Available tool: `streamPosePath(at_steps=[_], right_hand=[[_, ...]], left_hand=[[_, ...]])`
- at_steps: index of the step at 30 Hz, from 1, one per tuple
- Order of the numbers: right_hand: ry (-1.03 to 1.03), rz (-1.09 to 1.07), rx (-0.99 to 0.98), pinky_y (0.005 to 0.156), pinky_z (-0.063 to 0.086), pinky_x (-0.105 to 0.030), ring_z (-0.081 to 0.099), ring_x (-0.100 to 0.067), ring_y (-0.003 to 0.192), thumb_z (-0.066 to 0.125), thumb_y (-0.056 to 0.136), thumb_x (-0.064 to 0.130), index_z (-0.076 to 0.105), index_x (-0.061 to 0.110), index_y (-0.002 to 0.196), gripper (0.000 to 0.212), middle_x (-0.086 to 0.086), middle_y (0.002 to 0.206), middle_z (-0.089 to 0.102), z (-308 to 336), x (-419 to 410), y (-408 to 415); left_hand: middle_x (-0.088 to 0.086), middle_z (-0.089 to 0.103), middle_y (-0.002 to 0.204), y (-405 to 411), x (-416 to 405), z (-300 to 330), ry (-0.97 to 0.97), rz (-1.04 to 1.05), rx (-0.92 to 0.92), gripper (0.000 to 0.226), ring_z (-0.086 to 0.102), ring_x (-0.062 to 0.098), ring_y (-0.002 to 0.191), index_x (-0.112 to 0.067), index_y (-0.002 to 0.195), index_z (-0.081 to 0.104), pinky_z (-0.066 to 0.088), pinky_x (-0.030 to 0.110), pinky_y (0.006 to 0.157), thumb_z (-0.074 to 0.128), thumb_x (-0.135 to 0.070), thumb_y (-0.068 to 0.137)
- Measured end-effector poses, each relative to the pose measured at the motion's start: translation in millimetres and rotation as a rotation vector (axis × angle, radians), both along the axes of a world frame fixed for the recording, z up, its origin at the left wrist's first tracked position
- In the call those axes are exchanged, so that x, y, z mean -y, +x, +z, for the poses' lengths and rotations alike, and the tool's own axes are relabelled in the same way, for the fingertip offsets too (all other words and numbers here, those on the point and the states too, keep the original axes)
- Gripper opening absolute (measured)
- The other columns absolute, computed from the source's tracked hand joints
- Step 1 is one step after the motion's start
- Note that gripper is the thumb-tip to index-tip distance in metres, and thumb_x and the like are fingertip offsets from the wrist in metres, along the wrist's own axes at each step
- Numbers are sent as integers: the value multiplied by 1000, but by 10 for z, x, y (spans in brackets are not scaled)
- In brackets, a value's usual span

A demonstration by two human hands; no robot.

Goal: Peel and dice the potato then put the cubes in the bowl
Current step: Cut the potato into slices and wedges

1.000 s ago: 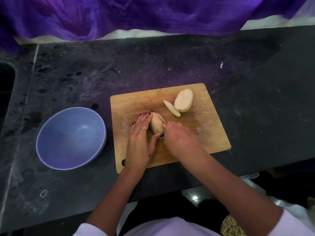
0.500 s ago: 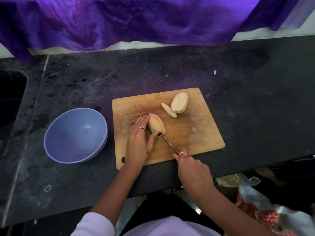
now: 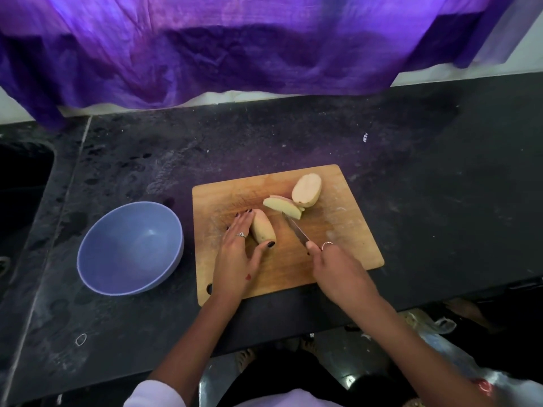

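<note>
A wooden cutting board [image 3: 346, 230] lies on the dark counter. My left hand [image 3: 238, 254] holds a peeled potato piece [image 3: 262, 230] on the board between fingers and thumb. My right hand [image 3: 338, 268] grips a knife [image 3: 296, 230] whose blade points up-left, its tip next to thin potato slices [image 3: 282, 207]. A potato half [image 3: 307, 190] lies cut face up behind the slices. An empty blue bowl [image 3: 129, 248] stands left of the board.
Purple cloth [image 3: 235, 48] hangs over the back wall above the counter. A sink opening [image 3: 20, 189] lies at the far left. A small ring-shaped band [image 3: 81, 339] lies on the counter near the front edge. Bags sit on the floor at lower right.
My right hand drew the knife back from the held potato piece, then moved the blade up to the slices. A further slice now lies with the first one.
</note>
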State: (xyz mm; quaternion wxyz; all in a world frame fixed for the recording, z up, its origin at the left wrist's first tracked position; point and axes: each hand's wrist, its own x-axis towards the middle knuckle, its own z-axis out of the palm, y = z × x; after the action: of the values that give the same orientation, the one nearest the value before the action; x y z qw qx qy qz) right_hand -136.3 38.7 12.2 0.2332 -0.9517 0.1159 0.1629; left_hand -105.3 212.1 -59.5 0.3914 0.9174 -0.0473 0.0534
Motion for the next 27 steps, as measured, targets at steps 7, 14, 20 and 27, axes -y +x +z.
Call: streamPosePath(at_steps=[7, 14, 20, 27], right_hand=[[604, -183, -141, 57, 43, -31, 50, -14, 56, 40, 98, 49, 57, 13, 76, 46, 1, 64, 51, 65, -281, 196], [362, -120, -108, 73, 39, -31, 56, -23, 89, 26, 101, 50, 58, 13, 92, 50, -5, 88, 57, 50, -388, 353], [231, -83, -68, 68, 34, -30, 52, -19, 78, 21, 102, 49, 58, 11, 88, 55, 1, 75, 52, 51, -452, 377], [155, -83, -43, 61, 36, -30, 54, -16, 71, 20, 102, 47, 56, 13, 83, 53, 0, 72, 54, 15, -531, 359]], left_hand=[[0, 39, 151, 17, -17, -35, -29, 8, 17, 67, 26, 12, 143, -17, 145, 39, 23, 28, 116, 67, -35, 86], [-1, 38, 151, 23, -20, -57, -29, -2, 15, 68, 26, 11, 142, -17, 146, 38, 21, 24, 115, 64, -40, 87], [-1, 38, 151, 20, -16, -60, -54, 1, 8, 68, 25, 9, 142, -16, 146, 39, 19, 23, 116, 62, -42, 88], [2, 38, 151, 22, -23, -52, -69, -16, -2, 65, 27, 14, 143, -12, 145, 39, 25, 33, 117, 63, -35, 89]])
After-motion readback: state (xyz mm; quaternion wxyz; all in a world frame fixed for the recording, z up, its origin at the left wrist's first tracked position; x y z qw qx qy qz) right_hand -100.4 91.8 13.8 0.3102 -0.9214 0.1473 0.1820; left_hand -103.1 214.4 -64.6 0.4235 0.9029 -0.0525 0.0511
